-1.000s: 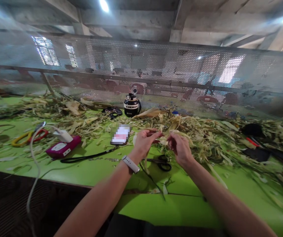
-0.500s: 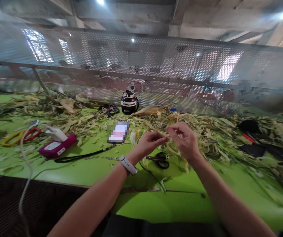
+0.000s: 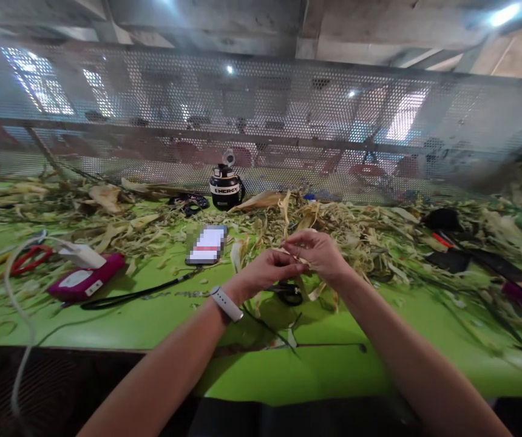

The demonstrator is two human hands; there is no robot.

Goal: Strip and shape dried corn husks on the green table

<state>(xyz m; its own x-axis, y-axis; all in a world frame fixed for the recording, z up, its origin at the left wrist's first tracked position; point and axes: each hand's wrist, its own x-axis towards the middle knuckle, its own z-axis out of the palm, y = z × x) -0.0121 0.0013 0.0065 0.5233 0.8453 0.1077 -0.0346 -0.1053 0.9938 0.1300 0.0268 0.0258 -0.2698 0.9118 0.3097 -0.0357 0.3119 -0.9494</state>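
Two hands meet mid-table above the scissors (image 3: 288,294). The left hand (image 3: 267,273) and right hand (image 3: 319,255) both pinch a pale husk strip (image 3: 289,249), fingers closed on it. Husk pile (image 3: 370,233) just behind, phone (image 3: 207,244) to the left.

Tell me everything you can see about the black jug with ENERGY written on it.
The jug is black, squat and rounded, plastic by its look, with a white band lettered ENERGY and a loop handle on the right as seen. A small pale flip cap stands raised above it. It stands upright on the green table, just before the perforated metal screen, dry husks beside it. The left hand and right hand, pinching husk strips nearer the camera, do not touch it.
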